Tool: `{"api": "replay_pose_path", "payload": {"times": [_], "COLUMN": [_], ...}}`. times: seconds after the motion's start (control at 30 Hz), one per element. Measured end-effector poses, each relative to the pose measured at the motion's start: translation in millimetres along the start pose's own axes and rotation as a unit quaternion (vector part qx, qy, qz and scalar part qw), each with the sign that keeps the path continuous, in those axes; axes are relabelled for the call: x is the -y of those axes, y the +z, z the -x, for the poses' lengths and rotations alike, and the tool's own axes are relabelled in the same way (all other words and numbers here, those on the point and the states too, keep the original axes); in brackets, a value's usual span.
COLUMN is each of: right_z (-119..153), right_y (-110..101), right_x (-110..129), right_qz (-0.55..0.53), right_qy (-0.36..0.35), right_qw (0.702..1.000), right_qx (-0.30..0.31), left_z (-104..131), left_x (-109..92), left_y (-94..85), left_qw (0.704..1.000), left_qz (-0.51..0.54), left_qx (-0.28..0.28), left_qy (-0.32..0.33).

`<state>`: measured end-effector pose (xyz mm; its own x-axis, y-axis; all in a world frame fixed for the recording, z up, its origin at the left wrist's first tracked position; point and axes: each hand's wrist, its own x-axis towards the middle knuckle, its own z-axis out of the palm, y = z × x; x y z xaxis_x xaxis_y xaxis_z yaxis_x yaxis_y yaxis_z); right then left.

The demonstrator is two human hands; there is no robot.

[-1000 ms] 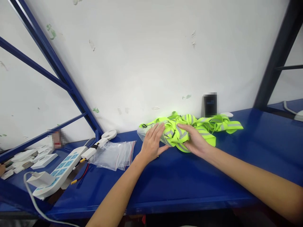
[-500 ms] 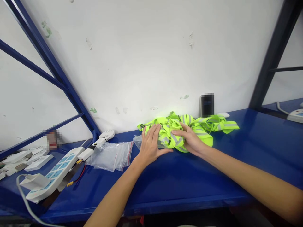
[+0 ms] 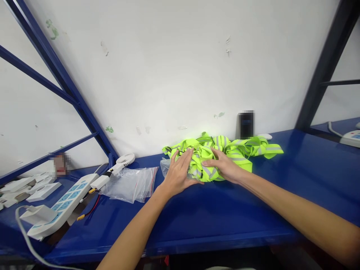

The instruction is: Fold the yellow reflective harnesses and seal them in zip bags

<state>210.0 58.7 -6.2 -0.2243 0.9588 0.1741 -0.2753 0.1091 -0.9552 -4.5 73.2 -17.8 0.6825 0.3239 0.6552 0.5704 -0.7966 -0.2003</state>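
Left hand [image 3: 178,173]: partly curled, gripping the left side of the bunched reflective straps [image 3: 207,153]. Right hand [image 3: 227,167]: half closed, thumb uppermost, gripping their right side. Straps location: bench [image 3: 225,213], right of frame centre. Clear bag [image 3: 164,165]: beside left hand.

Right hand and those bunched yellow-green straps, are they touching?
Touching. The head view shows the right hand resting against the yellow-green straps, its digits laid over the bundle with no gap visible.
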Motion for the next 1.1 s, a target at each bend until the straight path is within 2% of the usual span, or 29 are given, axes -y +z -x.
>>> {"api": "replay_pose_path", "payload": {"times": [0.13, 0.2, 0.27, 0.33, 0.4, 0.47, 0.57, 0.67, 0.77, 0.87, 1.0, 1.1], "right_z": [-2.2, -1.7, 0.5, 3.7, 6.5, 8.2, 8.1, 6.3, 4.5, 3.7, 2.1, -0.4], "right_y": [-7.1, -7.6, -5.8, -2.9, -0.5, 0.7, 0.5, -0.3, 1.1, 6.0, 10.9, 8.8], "right_x": [0.0, 0.9, 2.4, 4.1, 5.8, 7.2, 8.5, 8.7, 6.5, 1.6, -6.9, -12.7], "right_qz": [0.073, 0.131, 0.187, 0.225, 0.254, 0.274, 0.281, 0.285, 0.282, 0.286, 0.309, 0.35], "right_qy": [-0.07, -0.114, -0.148, -0.172, -0.187, -0.2, -0.224, -0.234, -0.245, -0.261, -0.296, -0.302], "right_qw": [0.994, 0.984, 0.971, 0.958, 0.948, 0.94, 0.933, 0.929, 0.926, 0.921, 0.902, 0.884], "right_qx": [-0.043, -0.036, -0.027, -0.033, -0.039, -0.04, -0.027, -0.032, -0.05, -0.043, -0.058, -0.07], "left_z": [-4.3, -6.5, -6.5, -4.3, -1.4, 0.5, 0.9, -0.7, -3.2, -6.3, -8.8, -9.4], "left_x": [-7.9, -11.4, -12.1, -10.2, -7.2, -4.7, -2.8, -3.0, -6.5, -12.7, -17.4, -17.5], "left_y": [-6.4, -7.7, -4.9, 0.8, 5.7, 7.4, 4.3, 0.8, 2.1, 7.2, 13.3, 15.3], "left_qw": [0.998, 0.997, 0.995, 0.981, 0.967, 0.971, 0.983, 0.985, 0.986, 0.983, 0.977, 0.971], "left_qz": [0.046, 0.06, 0.049, 0.023, 0.012, 0.03, 0.075, 0.091, 0.076, 0.053, 0.036, 0.062], "left_qx": [0.036, 0.021, -0.049, -0.146, -0.187, -0.152, -0.079, -0.065, -0.073, -0.109, -0.158, -0.163], "left_qy": [-0.026, -0.045, -0.075, -0.128, -0.174, -0.181, -0.149, -0.128, -0.127, -0.135, -0.136, -0.165]}}
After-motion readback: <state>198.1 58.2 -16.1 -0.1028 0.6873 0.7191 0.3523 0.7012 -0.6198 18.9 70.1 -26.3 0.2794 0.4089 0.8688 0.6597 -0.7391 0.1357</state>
